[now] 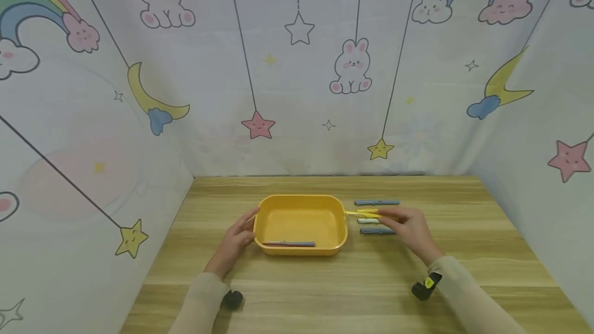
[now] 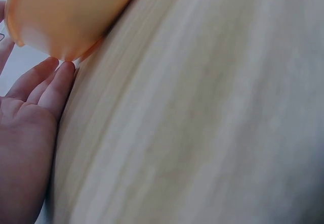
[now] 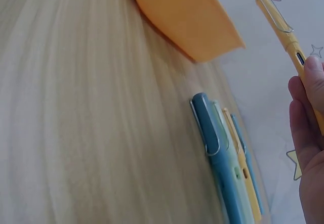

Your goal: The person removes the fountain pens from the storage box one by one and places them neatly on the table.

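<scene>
A yellow fountain pen (image 3: 283,27) with a wire clip is pinched between the thumb and fingers of my right hand (image 1: 408,228). In the head view its capped end points left, close to the right rim of an orange-yellow tray (image 1: 301,250). My left hand (image 1: 236,241) touches the tray's left outer wall, its fingers fairly straight in the left wrist view. Inside the tray, along the near wall, lies a blue pen (image 1: 299,244) with a reddish one (image 1: 274,245) beside it, partly hidden.
Right of the tray several pens lie side by side: a dark blue pen (image 3: 217,153), a pale green pen (image 3: 235,168), another yellow pen (image 3: 248,183) and a blue pen (image 1: 378,202) at the back. Patterned curtains (image 1: 301,92) enclose the wooden table (image 1: 315,293).
</scene>
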Demonstrator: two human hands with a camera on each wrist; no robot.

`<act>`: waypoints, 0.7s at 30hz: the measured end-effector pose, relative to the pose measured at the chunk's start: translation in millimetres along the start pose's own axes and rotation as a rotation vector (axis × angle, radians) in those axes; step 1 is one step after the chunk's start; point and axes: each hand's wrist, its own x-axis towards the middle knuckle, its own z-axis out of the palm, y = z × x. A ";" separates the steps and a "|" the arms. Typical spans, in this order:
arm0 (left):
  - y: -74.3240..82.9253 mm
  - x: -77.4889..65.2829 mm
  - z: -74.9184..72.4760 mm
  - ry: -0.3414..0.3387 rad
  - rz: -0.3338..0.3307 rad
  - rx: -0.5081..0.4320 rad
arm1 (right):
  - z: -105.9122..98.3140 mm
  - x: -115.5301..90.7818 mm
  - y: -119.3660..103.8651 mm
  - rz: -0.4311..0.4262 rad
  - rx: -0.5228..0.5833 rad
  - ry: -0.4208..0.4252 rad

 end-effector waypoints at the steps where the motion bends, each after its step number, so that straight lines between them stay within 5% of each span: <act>1: -0.4 -0.1 -0.1 -0.003 0.004 -0.003 | -1.0 -1.9 1.7 -0.003 0.004 0.006; 13: 1.5 -0.1 -0.3 -0.005 -0.015 -0.003 | -6.0 -21.0 16.3 -0.007 -0.022 0.024; 21: -0.7 0.5 0.0 0.003 -0.021 -0.008 | -4.0 -31.9 27.7 0.077 -0.067 0.006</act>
